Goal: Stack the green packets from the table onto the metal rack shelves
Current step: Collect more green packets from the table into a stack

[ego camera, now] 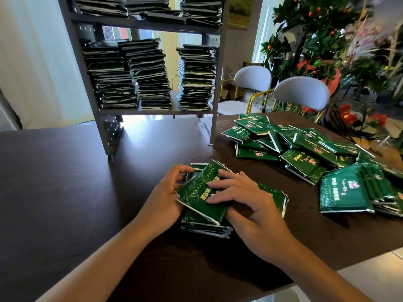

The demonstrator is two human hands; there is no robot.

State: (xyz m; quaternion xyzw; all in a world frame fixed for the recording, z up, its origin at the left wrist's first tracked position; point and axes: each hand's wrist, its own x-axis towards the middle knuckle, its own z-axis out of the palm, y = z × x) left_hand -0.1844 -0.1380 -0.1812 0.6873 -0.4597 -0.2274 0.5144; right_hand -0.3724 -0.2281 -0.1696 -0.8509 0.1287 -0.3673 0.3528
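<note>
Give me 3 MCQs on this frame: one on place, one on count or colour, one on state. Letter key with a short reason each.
1. Where does the loose pile of packets lie?
A. On the table, right of the metal rack
B. On a chair seat
C. On the floor

2. How many stacks stand on the rack's lower shelf?
A. One
B. Three
C. Six

3. What are the hands doing?
A. Both hang idle off the table
B. Both are on a small bundle of packets
C. One reaches into the rack

Key:
1 A: the pile spreads over the dark table, to the right of the metal rack.
2 B: three separate stacks stand side by side there.
3 B: the left hand grips the bundle of packets from its side, and the right hand rests its fingers on top.
</note>
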